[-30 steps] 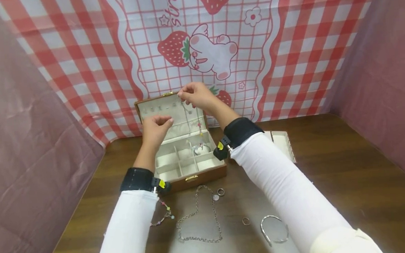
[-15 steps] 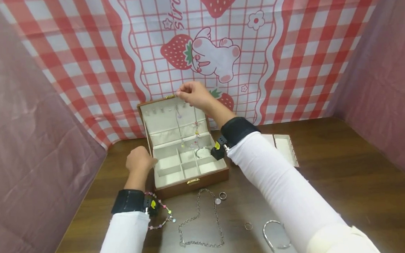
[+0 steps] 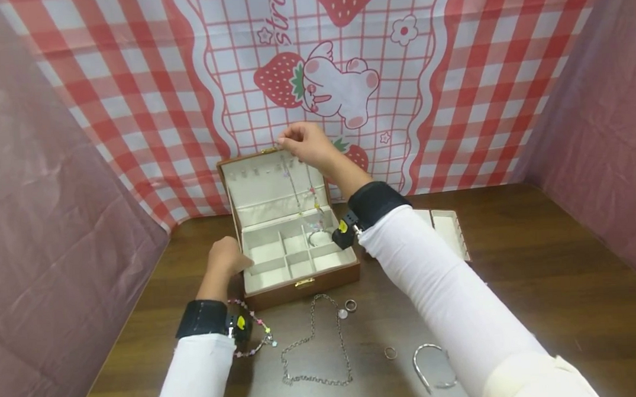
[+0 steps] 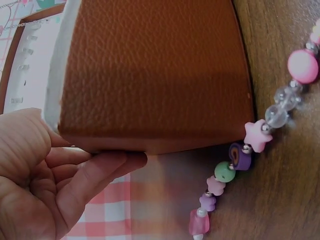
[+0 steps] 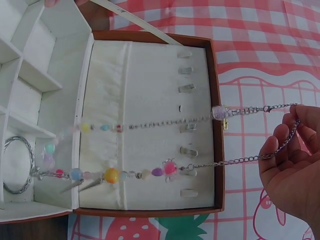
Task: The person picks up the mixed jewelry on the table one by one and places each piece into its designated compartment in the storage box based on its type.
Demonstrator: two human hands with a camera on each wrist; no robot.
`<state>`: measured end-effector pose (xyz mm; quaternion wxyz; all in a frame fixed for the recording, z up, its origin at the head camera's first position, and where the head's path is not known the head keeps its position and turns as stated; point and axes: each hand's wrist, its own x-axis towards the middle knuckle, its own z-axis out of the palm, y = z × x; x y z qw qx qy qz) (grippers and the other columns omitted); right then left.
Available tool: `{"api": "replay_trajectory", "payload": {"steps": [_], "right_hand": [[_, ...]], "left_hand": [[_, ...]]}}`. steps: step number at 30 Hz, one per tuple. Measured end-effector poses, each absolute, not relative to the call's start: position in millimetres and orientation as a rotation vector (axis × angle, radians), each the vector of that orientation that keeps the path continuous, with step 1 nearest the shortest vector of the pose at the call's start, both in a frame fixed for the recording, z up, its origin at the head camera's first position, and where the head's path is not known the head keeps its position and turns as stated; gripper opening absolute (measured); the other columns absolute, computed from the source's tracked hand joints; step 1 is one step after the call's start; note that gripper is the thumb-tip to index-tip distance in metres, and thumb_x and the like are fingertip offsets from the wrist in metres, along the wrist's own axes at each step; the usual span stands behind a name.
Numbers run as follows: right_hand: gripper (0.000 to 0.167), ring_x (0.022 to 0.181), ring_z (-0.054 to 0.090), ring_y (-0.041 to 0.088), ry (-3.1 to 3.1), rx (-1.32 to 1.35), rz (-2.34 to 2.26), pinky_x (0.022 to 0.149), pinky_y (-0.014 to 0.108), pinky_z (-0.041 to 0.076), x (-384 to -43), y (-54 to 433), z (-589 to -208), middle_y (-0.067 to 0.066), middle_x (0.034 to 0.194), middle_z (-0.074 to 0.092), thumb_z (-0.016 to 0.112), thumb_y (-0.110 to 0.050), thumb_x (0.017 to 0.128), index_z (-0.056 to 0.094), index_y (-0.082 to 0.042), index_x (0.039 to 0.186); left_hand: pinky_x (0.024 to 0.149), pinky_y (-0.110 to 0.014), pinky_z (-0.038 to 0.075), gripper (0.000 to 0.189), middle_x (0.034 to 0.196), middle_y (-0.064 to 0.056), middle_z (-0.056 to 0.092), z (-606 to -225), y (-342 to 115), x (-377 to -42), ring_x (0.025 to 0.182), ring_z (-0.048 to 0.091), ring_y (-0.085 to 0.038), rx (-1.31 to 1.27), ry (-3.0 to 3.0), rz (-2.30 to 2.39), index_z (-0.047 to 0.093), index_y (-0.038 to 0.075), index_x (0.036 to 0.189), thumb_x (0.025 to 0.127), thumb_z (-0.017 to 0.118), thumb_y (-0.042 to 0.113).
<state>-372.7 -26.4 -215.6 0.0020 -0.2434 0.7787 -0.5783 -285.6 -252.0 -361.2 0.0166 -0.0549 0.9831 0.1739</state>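
My right hand (image 3: 307, 144) pinches the silver chain of a beaded necklace (image 5: 111, 175) just above the raised lid of a brown jewelry box (image 3: 334, 275). The pastel beads hang in a loop in front of the lid's lining and reach down to the compartments. At the box's left wall is my left hand (image 3: 226, 256), its thumb over the rim and its fingers against the brown outside, as the left wrist view shows. Small hooks (image 5: 187, 88) line the lid near its top edge. A silver bangle (image 5: 32, 160) lies in a rear right compartment.
In front of the box lie a silver chain necklace (image 3: 313, 323), a ring (image 3: 356, 306), a smaller ring (image 3: 386, 353) and an open twisted bangle (image 3: 418, 366). A colourful beaded strand (image 4: 224, 171) lies beside the left wrist. A light tray (image 3: 447, 234) sits behind the right forearm.
My left hand has come down and left from near the hanging necklace to the box's left wall. My right hand stays by the lid's top with the necklace, which has swung slightly.
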Motion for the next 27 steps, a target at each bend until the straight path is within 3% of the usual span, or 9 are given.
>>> {"api": "replay_trajectory", "payload": {"steps": [3, 12, 17, 24, 27], "right_hand": [[0.022, 0.086, 0.051, 0.027, 2.431, -0.767, -1.822, 0.068, 0.030, 0.045, -371.7, -26.4, -214.5, 0.007, 0.088, 0.055, 0.058, -0.019, 0.099, 0.063, 0.000, 0.110], [0.020, 0.078, 0.050, 0.020, 2.451, -0.794, -1.800, 0.065, 0.026, 0.044, -369.5, -29.4, -214.9, 0.015, 0.092, 0.057, 0.059, -0.020, 0.099, 0.064, -0.003, 0.107], [0.017, 0.077, 0.050, 0.020, 2.462, -0.816, -1.804, 0.062, 0.024, 0.043, -371.9, -31.3, -217.1, 0.010, 0.086, 0.057, 0.059, -0.019, 0.098, 0.065, -0.003, 0.102], [0.016, 0.075, 0.049, 0.018, 2.436, -0.805, -1.813, 0.068, 0.033, 0.046, -372.3, -31.8, -219.0, 0.011, 0.086, 0.056, 0.059, -0.018, 0.098, 0.064, -0.003, 0.101], [0.016, 0.076, 0.049, 0.019, 2.432, -0.814, -1.805, 0.066, 0.031, 0.046, -371.8, -32.1, -220.3, 0.007, 0.085, 0.056, 0.059, -0.018, 0.099, 0.064, -0.003, 0.102]], "left_hand": [[0.083, -0.049, 0.052, 0.038, 0.093, -0.026, 0.065, -362.7, -252.7, -286.5, 0.087, 0.062, -0.039, -0.188, 3.046, 0.563, 0.064, -0.014, 0.092, 0.075, 0.077, 0.017], [0.082, -0.049, 0.052, 0.035, 0.091, -0.026, 0.066, -361.2, -251.9, -284.7, 0.087, 0.062, -0.039, -0.168, 3.052, 0.558, 0.064, -0.013, 0.088, 0.074, 0.077, 0.017], [0.080, -0.048, 0.053, 0.034, 0.088, -0.023, 0.066, -360.7, -248.9, -284.4, 0.084, 0.062, -0.037, -0.139, 3.056, 0.554, 0.065, -0.011, 0.085, 0.074, 0.078, 0.018], [0.081, -0.047, 0.053, 0.030, 0.084, -0.022, 0.066, -361.4, -246.6, -282.3, 0.080, 0.062, -0.034, -0.134, 3.054, 0.560, 0.064, -0.009, 0.080, 0.073, 0.079, 0.017], [0.077, -0.047, 0.053, 0.037, 0.085, -0.023, 0.066, -358.1, -247.2, -280.3, 0.080, 0.063, -0.036, -0.141, 3.045, 0.540, 0.064, -0.008, 0.082, 0.075, 0.081, 0.024]]}}
